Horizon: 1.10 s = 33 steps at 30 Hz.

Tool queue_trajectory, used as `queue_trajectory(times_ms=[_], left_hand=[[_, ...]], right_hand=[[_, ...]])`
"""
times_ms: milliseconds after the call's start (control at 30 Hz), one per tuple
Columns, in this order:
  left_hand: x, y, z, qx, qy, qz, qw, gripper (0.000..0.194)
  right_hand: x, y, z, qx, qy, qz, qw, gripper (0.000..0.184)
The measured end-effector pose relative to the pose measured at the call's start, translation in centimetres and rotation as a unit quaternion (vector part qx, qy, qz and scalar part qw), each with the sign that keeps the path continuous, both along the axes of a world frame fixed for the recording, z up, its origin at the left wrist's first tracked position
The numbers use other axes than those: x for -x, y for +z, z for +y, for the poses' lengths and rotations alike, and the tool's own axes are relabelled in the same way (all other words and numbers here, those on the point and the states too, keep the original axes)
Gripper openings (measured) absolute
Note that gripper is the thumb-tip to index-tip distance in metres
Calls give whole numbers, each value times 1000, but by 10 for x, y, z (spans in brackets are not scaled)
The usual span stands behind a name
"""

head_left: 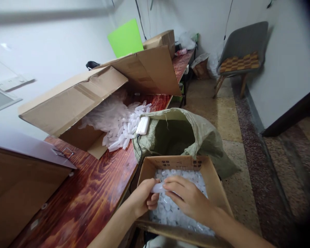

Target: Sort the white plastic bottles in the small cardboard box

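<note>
A translucent white plastic tube-like piece (158, 187) is pinched between my two hands over an open cardboard box (217, 187). My left hand (146, 195) grips its left end, fingers curled. The fingers of my right hand (186, 196) close on its right end and partly cover it. Below, the box holds many small clear and whitish plastic pieces (170, 215). On the wooden table, a heap of similar elongated white pieces (122, 132) spills from a plastic bag (105, 112) inside a cardboard box (74, 100) lying on its side.
A green woven sack (204, 127) gapes beyond the near box. A white power bank (143, 125) with a black cable rests at the sack's edge. The red-brown table (105, 193) runs along the left. A grey chair (244, 44) stands at the far right.
</note>
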State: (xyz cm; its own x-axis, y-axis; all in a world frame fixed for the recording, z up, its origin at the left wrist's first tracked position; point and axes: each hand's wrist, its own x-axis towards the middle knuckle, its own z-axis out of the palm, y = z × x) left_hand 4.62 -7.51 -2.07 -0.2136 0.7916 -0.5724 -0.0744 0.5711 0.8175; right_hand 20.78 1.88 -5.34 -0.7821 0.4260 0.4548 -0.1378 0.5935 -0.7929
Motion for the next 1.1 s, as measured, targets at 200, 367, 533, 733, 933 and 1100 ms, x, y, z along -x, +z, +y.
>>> queue_trajectory(times_ms=[200,367,533,733,933,1100], left_hand=[[-6,-9,-4,-26,65,30,997,40],[3,-13,-13,-50,91,78,992,52],[11,-8,-22,-46,108,84,990,58],[10,-4,-29,-40,121,73,989,56],[8,-3,-30,-31,119,66,990,56],[3,-3,-30,-15,93,70,993,52]], right_hand=[[-3,3,-2,-30,-48,-53,997,22],[-9,4,-4,-97,-45,-71,992,53],[-10,1,-7,-161,-16,-75,984,54],[-7,0,-6,-224,0,-66,972,58],[-6,5,-5,-238,18,-61,969,57],[-3,3,-10,-230,4,-56,971,55]])
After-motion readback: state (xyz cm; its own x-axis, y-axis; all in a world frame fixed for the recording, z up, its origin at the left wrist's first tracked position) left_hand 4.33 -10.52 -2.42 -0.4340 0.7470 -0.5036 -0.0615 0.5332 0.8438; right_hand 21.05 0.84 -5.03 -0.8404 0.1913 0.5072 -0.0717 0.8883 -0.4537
